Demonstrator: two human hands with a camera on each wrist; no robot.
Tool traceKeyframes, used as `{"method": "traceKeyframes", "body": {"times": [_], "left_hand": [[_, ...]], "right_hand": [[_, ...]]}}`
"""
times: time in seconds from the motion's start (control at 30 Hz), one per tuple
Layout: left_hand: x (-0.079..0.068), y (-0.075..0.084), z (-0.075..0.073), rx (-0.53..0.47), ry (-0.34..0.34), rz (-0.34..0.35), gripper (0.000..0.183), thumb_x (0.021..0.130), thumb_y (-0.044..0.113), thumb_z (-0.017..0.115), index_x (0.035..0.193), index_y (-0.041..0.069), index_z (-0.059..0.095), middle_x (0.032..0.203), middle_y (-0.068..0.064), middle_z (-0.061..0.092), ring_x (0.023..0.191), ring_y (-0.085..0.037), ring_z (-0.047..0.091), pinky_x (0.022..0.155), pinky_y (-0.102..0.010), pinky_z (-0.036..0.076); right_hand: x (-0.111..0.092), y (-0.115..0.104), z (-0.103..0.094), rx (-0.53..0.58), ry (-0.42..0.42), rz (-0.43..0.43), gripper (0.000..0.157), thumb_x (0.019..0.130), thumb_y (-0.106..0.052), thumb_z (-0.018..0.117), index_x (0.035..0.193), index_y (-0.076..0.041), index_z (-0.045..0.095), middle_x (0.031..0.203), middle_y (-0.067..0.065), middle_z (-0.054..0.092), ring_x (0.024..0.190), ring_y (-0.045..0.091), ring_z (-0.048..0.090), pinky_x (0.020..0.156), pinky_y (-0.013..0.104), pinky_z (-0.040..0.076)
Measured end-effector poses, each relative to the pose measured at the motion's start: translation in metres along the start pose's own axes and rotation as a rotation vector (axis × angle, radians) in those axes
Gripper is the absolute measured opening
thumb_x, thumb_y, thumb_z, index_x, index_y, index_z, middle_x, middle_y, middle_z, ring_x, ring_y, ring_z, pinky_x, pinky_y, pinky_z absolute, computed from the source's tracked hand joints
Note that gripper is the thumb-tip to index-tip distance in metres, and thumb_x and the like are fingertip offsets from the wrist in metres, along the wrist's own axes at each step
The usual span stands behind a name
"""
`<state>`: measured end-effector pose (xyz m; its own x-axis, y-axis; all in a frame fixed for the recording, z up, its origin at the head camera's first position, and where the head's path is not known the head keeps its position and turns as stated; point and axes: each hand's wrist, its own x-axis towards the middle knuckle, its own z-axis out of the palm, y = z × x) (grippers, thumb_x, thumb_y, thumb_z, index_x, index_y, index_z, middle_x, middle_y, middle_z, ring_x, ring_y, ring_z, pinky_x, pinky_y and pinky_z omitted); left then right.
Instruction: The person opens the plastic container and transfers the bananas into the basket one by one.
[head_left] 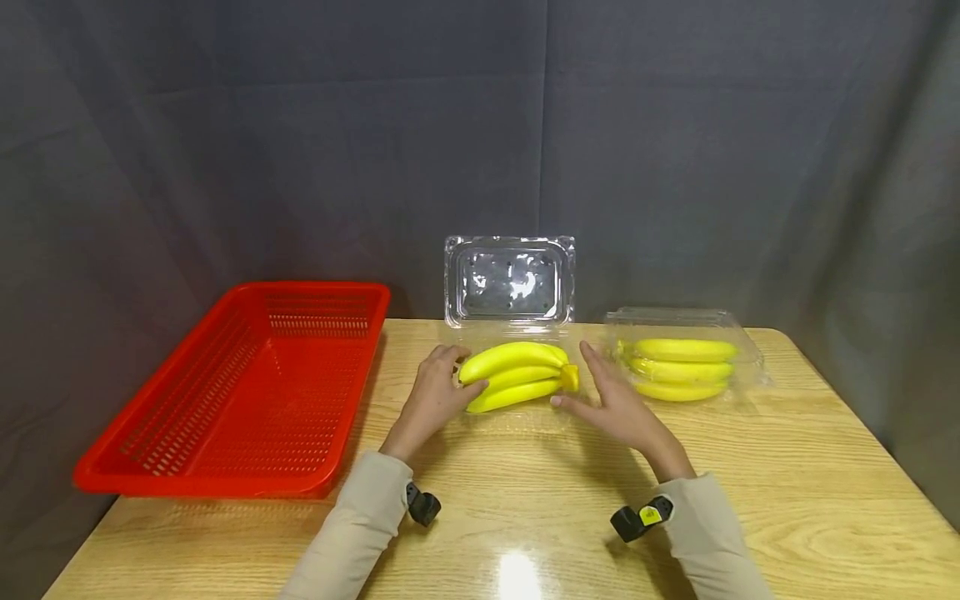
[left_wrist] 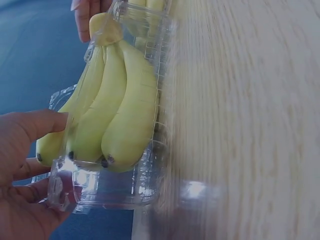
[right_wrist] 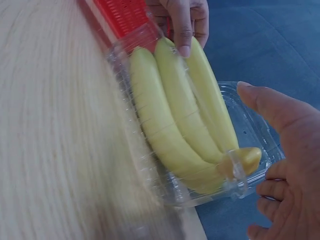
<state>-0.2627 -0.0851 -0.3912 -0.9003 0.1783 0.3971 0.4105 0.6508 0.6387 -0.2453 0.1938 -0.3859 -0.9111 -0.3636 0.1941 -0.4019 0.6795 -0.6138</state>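
A bunch of yellow bananas (head_left: pixel 517 375) lies in the base of a clear plastic clamshell box (left_wrist: pixel 145 187), its stem toward the right. My left hand (head_left: pixel 438 387) grips the bunch at its tip end, thumb in front and fingers behind. Near the stem, my right hand (head_left: pixel 615 400) is spread with thumb and fingers apart, holding nothing. The box's clear lid (head_left: pixel 510 282) stands raised behind the bananas. In the right wrist view, the stem (right_wrist: pixel 250 159) sticks out past the box's rim.
To the left stands a large red plastic basket (head_left: pixel 247 400) with slotted walls. A second clear box (head_left: pixel 738 333) at right holds another bunch of bananas (head_left: pixel 682 369). The wooden table (head_left: pixel 825 483) ends at a dark grey curtain (head_left: pixel 375 167) behind.
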Motion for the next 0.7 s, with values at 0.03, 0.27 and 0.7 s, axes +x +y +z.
{"method": "traceKeyframes", "body": {"times": [0.03,0.27,0.7], "left_hand": [[0.0,-0.001,0.001,-0.003,0.008,0.007,0.046,0.082,0.019,0.079,0.117,-0.005,0.061,0.106,-0.014,0.059,0.085,-0.028,0.055,0.071,-0.033,0.048],[-0.003,0.0,0.004,-0.028,0.036,0.013,0.039,0.082,0.017,0.079,0.112,-0.003,0.064,0.097,-0.009,0.058,0.083,-0.024,0.053,0.068,-0.031,0.046],[-0.002,-0.002,0.008,-0.046,0.066,0.023,0.042,0.086,0.017,0.076,0.119,-0.005,0.063,0.099,-0.011,0.06,0.082,-0.022,0.055,0.069,-0.031,0.05]], "right_hand": [[0.0,0.001,0.001,-0.003,-0.004,0.0,0.099,0.088,-0.051,0.065,0.156,-0.009,0.006,0.16,0.012,0.006,0.143,0.04,0.005,0.109,0.063,0.011],[-0.002,0.006,0.005,0.004,-0.041,0.003,0.102,0.088,-0.052,0.065,0.155,-0.004,0.005,0.16,0.016,0.005,0.144,0.039,0.007,0.112,0.058,0.011],[-0.001,0.013,0.011,-0.014,-0.088,0.0,0.101,0.09,-0.054,0.06,0.153,0.001,0.004,0.159,0.019,0.002,0.143,0.042,0.009,0.112,0.056,0.012]]}}
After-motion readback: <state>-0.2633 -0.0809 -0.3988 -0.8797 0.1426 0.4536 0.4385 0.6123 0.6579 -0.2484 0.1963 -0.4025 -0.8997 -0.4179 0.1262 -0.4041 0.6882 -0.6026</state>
